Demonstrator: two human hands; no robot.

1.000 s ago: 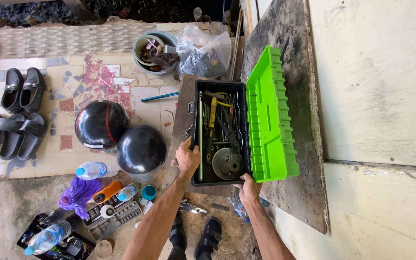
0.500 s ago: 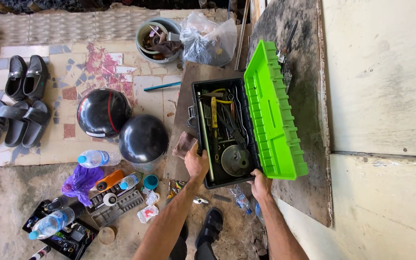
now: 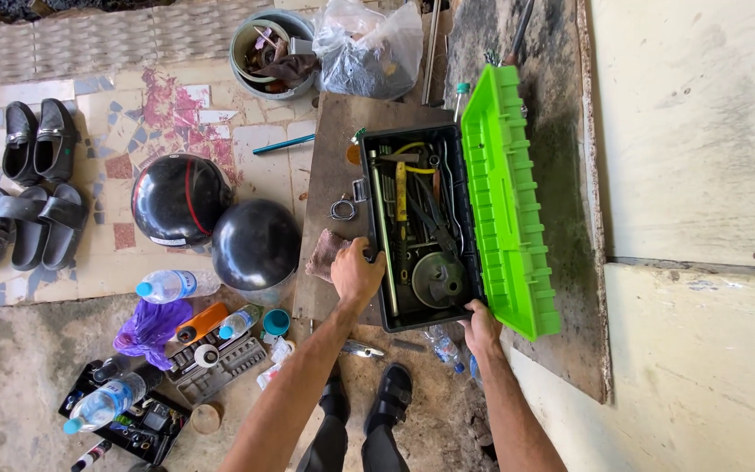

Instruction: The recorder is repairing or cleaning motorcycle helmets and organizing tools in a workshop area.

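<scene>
On the tiled floor at far left, black slip-on sandals [image 3: 24, 223] are lying in a row, and two glossy black round helmets [image 3: 220, 223] are sitting just beside a clear plastic water bottle with a blue cap [image 3: 170, 285]. Nearer me, an open grey socket-set tray [image 3: 216, 365] is lying on the concrete.

Moving right, my left hand [image 3: 356, 275] is gripping the near-left rim of the black plastic toolbox [image 3: 376, 253], fingers curled over the edge and pressed together. A brownish rag [image 3: 323, 253] is touching that hand. The toolbox is resting on a worn wooden board [image 3: 329, 149], packed with metal tools, its bright green ribbed lid [image 3: 507, 197] hanging open to the right.

My right hand [image 3: 482, 328] is holding the near-right corner; fingers are tucked under, so I cannot tell their spread.

Risk, as I judge it: the load looks heavy, so a tilt could be spilling tools, or the open lid could be swinging shut.
</scene>
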